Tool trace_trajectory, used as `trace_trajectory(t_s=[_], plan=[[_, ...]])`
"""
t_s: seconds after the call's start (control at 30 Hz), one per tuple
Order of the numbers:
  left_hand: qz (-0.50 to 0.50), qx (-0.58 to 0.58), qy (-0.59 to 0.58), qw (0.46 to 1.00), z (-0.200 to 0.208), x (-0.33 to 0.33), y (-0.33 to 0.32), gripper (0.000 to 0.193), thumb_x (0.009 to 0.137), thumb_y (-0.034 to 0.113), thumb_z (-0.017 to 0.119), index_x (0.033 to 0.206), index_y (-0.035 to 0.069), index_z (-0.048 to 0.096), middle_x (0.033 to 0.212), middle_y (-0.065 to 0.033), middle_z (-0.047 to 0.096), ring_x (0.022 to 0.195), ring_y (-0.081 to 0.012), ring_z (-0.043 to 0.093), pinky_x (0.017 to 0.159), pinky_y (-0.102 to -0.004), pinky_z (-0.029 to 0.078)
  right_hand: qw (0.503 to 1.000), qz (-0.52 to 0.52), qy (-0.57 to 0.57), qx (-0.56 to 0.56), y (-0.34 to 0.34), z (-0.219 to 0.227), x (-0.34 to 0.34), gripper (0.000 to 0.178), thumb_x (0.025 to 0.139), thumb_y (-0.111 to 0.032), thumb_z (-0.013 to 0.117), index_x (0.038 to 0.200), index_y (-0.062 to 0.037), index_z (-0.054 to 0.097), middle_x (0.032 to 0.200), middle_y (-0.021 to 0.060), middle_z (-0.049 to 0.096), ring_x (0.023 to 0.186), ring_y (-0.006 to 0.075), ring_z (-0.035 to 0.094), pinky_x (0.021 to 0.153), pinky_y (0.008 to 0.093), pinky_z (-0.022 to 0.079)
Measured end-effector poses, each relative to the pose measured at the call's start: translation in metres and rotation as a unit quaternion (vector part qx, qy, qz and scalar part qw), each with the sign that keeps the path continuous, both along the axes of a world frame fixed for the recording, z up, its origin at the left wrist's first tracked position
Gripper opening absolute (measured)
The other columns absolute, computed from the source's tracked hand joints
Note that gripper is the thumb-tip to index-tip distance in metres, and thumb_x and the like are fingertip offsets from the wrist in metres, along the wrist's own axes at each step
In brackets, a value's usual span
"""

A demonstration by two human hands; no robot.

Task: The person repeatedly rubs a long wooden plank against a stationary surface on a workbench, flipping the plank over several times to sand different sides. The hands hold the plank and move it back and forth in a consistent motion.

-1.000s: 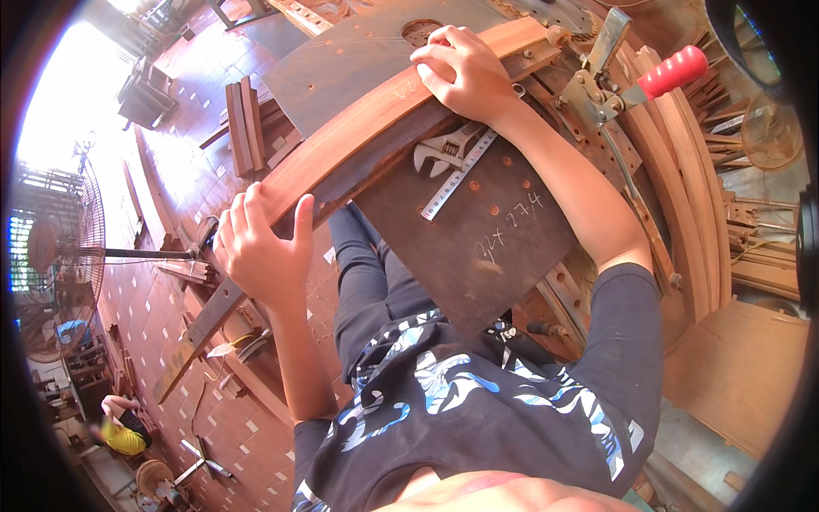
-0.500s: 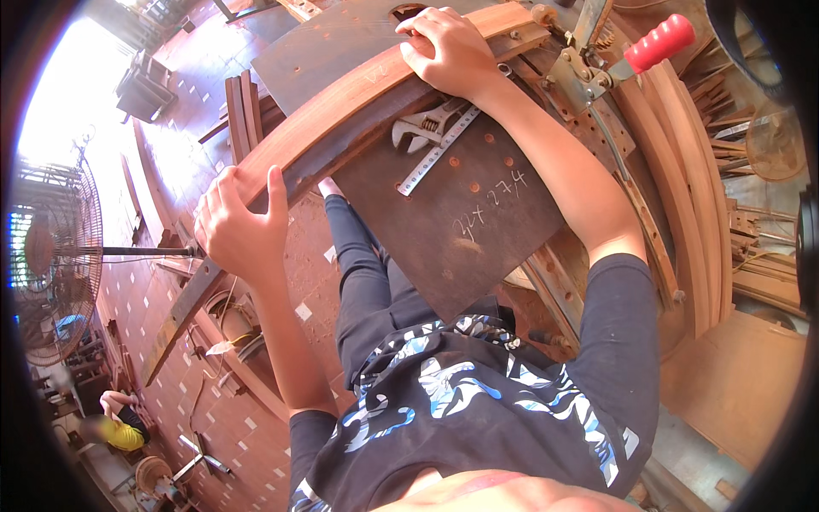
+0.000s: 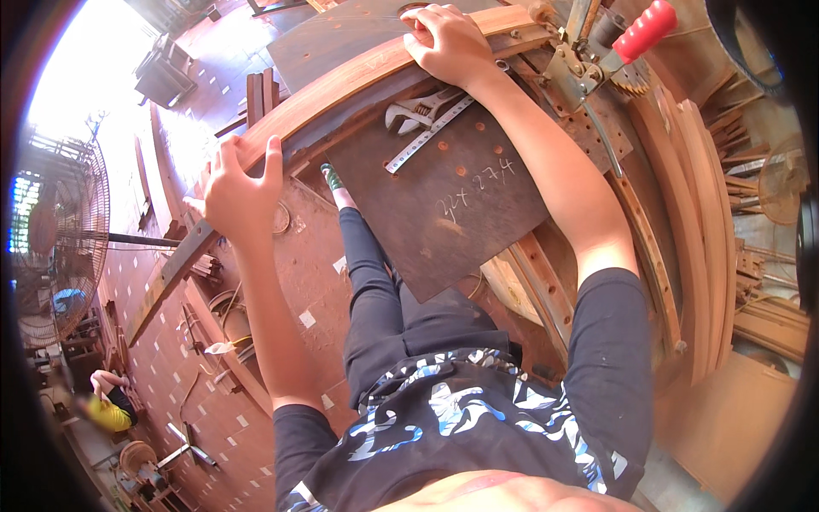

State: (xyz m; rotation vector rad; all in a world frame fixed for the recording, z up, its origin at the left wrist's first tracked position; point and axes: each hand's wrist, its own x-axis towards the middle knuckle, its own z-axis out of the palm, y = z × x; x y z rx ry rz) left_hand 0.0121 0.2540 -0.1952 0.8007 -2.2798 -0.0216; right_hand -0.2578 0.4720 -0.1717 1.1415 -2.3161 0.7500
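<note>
A long curved wooden piece (image 3: 341, 81) lies across the far side of a dark work board (image 3: 392, 218). My left hand (image 3: 241, 183) grips it near its left end, thumb raised along the near side. Further right, my right hand (image 3: 450, 47) rests over the same piece with its fingers curled across the top. Under the wood runs a dark curved strip (image 3: 166, 286) that sticks out past my left hand. An adjustable wrench (image 3: 414, 113) and a measuring strip (image 3: 428, 136) lie on the board, close to my right forearm.
A toggle clamp with a red handle (image 3: 646, 32) stands at the far right, beside a toothed round blade (image 3: 632, 79). Curved wooden lengths (image 3: 695, 222) are stacked on the right. At the left are a large fan (image 3: 60, 226) and a person in a yellow top (image 3: 111, 415).
The view has shifted slightly, so the board and clamp sit a little higher and further left. My foot shows more fully beside the board. Both hands keep their hold on the curved wooden piece.
</note>
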Motion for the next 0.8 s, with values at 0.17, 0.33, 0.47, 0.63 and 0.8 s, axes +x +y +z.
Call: trace_trajectory(t_s=[0.17, 0.33, 0.47, 0.63, 0.8], plan=[[0.023, -0.034, -0.020, 0.999, 0.000, 0.000, -0.005, 0.060, 0.085, 0.062, 0.071, 0.117, 0.011, 0.075, 0.113, -0.0095, 0.076, 0.111, -0.0318, 0.070, 0.097, -0.0485, 0.053, 1.000, -0.004, 0.006, -0.005, 0.001, 0.005, 0.002, 0.035, 0.094, -0.030, 0.063, 0.122, -0.0103, 0.071, 0.117, 0.0080, 0.071, 0.121, 0.0276, 0.061, 0.108, 0.0417, 0.045], [0.048, -0.048, -0.040, 0.997, 0.000, -0.002, -0.003, 0.064, 0.085, 0.064, 0.068, 0.118, 0.010, 0.075, 0.117, -0.0092, 0.076, 0.114, -0.0320, 0.069, 0.099, -0.0518, 0.051, 1.000, -0.017, 0.001, -0.009, 0.003, 0.002, 0.004, 0.033, 0.094, -0.032, 0.062, 0.116, -0.0100, 0.073, 0.122, 0.0085, 0.071, 0.125, 0.0267, 0.060, 0.110, 0.0411, 0.044], [0.043, -0.046, -0.041, 0.997, 0.001, 0.000, -0.003, 0.064, 0.086, 0.065, 0.068, 0.120, 0.011, 0.076, 0.120, -0.0078, 0.076, 0.117, -0.0302, 0.067, 0.101, -0.0557, 0.048, 0.998, -0.064, -0.021, -0.010, 0.000, 0.005, 0.009, 0.034, 0.097, -0.037, 0.062, 0.113, -0.0094, 0.074, 0.120, 0.0082, 0.071, 0.124, 0.0261, 0.060, 0.111, 0.0409, 0.043], [0.027, -0.031, -0.063, 0.997, 0.004, 0.006, -0.004, 0.064, 0.088, 0.065, 0.067, 0.123, 0.012, 0.075, 0.123, -0.0059, 0.075, 0.122, -0.0301, 0.065, 0.104, -0.0579, 0.045, 0.995, -0.090, -0.038, -0.008, 0.001, 0.005, 0.011, 0.037, 0.100, -0.044, 0.059, 0.109, -0.0105, 0.073, 0.121, 0.0087, 0.070, 0.124, 0.0252, 0.060, 0.111, 0.0409, 0.043], [0.009, -0.046, -0.066, 0.997, -0.006, 0.006, -0.017, 0.061, 0.093, 0.064, 0.063, 0.125, 0.014, 0.075, 0.125, -0.0047, 0.074, 0.126, -0.0308, 0.063, 0.105, -0.0621, 0.042, 0.993, -0.097, -0.063, -0.007, 0.004, 0.005, 0.013, 0.037, 0.102, -0.045, 0.056, 0.105, -0.0110, 0.072, 0.120, 0.0084, 0.070, 0.124, 0.0239, 0.060, 0.111, 0.0412, 0.044]])
